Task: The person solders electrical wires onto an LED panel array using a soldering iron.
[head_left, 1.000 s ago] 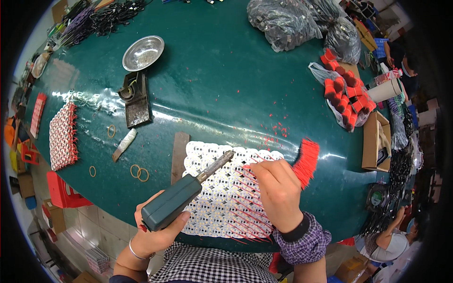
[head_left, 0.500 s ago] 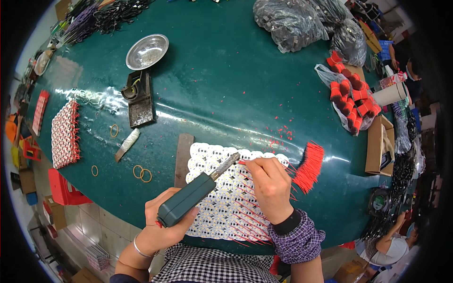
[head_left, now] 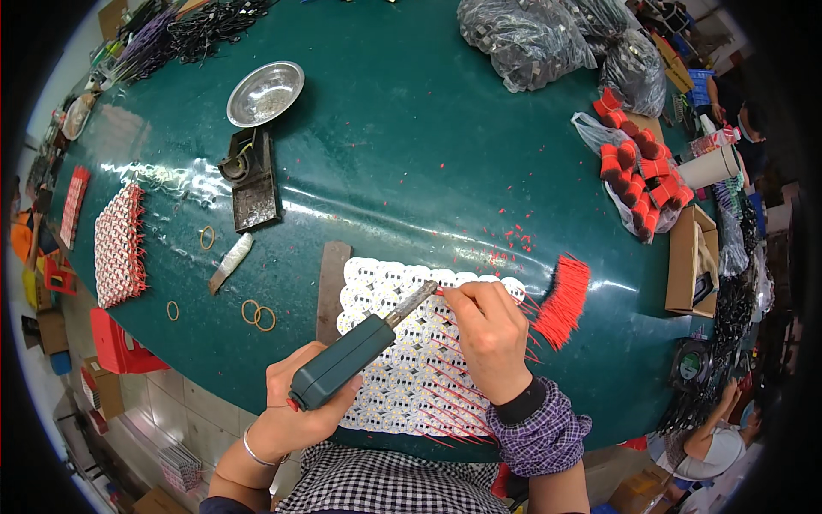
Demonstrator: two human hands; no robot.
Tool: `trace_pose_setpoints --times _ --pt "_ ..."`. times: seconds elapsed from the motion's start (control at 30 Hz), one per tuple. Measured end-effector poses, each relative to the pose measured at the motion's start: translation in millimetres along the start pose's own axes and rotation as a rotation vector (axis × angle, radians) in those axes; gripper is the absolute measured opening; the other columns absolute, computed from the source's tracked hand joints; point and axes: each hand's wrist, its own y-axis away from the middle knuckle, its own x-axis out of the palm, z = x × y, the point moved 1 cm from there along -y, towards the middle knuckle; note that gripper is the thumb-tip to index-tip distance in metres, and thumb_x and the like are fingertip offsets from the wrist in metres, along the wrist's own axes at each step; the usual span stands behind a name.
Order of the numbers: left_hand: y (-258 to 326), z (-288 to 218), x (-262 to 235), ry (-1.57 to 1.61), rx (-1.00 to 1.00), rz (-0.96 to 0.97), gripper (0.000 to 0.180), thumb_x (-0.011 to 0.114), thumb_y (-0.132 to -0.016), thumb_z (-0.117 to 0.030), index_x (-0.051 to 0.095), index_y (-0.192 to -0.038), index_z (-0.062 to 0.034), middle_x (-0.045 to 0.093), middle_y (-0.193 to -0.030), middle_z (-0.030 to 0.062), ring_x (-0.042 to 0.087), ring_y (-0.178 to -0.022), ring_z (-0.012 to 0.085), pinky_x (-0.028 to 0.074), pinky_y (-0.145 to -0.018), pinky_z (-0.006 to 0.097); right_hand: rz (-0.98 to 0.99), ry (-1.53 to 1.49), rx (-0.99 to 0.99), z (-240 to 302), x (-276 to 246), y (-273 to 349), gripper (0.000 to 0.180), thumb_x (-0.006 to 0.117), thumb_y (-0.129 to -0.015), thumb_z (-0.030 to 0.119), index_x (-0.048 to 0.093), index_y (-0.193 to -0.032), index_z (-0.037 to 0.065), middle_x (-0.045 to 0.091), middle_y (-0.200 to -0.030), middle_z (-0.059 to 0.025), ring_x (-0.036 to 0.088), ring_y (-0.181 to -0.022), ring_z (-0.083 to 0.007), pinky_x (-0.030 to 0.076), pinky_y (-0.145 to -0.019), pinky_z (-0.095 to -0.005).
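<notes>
My left hand (head_left: pixel 295 415) is wrapped round a dark green soldering gun (head_left: pixel 344 363), its tip pointing up and right. Under it lies a panel of white round LED boards (head_left: pixel 390 394) with small dark and yellowish parts. With thumb and finger together, my right hand (head_left: pixel 490 343) pinches a short red wire (head_left: pixel 440 292) at the panel's upper part, close to the iron's tip. Whether tip and wire touch a pad I cannot tell. Several red wires (head_left: pixel 458 398) stick out over the panel's right side. A bundle of loose red wires (head_left: pixel 562 301) lies just right of it.
A dark metal bar (head_left: pixel 332 291) borders the panel's left edge. Farther left are a knife with a wrapped handle (head_left: pixel 231 261), rubber bands (head_left: pixel 265 319), a dark metal stand (head_left: pixel 255 184) and a steel bowl (head_left: pixel 267 94). Bundled red wires (head_left: pixel 638 184) and a cardboard box (head_left: pixel 681 261) are right.
Both hands stay nearly in place. The soldering gun has shifted slightly right and the view has moved a little.
</notes>
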Motion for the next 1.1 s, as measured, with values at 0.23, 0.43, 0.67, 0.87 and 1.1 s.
trace_pose_setpoints --times 0.23,0.43,0.67,0.87,1.1 --pt "9.6 2.4 -3.9 0.026 0.027 -0.04 0.025 0.078 -0.076 0.001 0.071 -0.099 0.0061 0.069 -0.087 0.0126 0.065 -0.072 0.0191 0.051 -0.063 0.03 -0.006 0.004 -0.005 0.5 -0.1 -0.2 0.027 0.068 -0.073 -0.002 0.068 -0.1 -0.001 0.061 -0.091 -0.0077 0.061 -0.081 -0.024 0.05 -0.064 -0.0359" --pt "3.2 -6.4 -3.9 0.029 0.052 -0.045 0.027 0.077 -0.076 0.002 0.071 -0.102 0.0072 0.071 -0.093 0.0155 0.068 -0.078 0.0218 0.054 -0.068 0.03 -0.065 0.034 0.004 -0.3 -5.1 1.6 0.027 0.069 -0.073 -0.002 0.068 -0.1 -0.001 0.063 -0.093 -0.0087 0.063 -0.083 -0.0245 0.051 -0.067 -0.0367" --pt "-4.5 -8.6 2.3 0.046 -0.008 -0.012 0.027 0.077 -0.079 0.002 0.07 -0.104 0.0069 0.071 -0.095 0.0136 0.067 -0.08 0.0181 0.053 -0.071 0.029 -0.069 0.017 0.034 -5.3 -2.9 3.5 0.027 0.069 -0.073 -0.004 0.069 -0.1 -0.002 0.064 -0.092 -0.0096 0.064 -0.081 -0.0254 0.052 -0.068 -0.0366" --pt "-7.6 -5.9 4.0 0.005 -0.029 0.022 0.024 0.077 -0.079 0.002 0.07 -0.102 0.0053 0.07 -0.093 0.0106 0.066 -0.078 0.0155 0.052 -0.07 0.029 -0.066 0.016 0.033 -6.0 -1.0 2.0 0.028 0.069 -0.073 -0.004 0.069 -0.101 -0.002 0.064 -0.092 -0.0088 0.064 -0.08 -0.0247 0.052 -0.067 -0.0359" --pt "-8.5 -2.9 5.9 -0.014 -0.038 0.039 0.022 0.077 -0.08 0.001 0.07 -0.101 0.0042 0.069 -0.091 0.0094 0.066 -0.076 0.0148 0.052 -0.068 0.028 -0.063 0.027 0.039 -6.1 -1.4 2.4 0.029 0.069 -0.072 -0.004 0.069 -0.101 -0.002 0.064 -0.092 -0.0084 0.064 -0.08 -0.0244 0.052 -0.067 -0.0357"
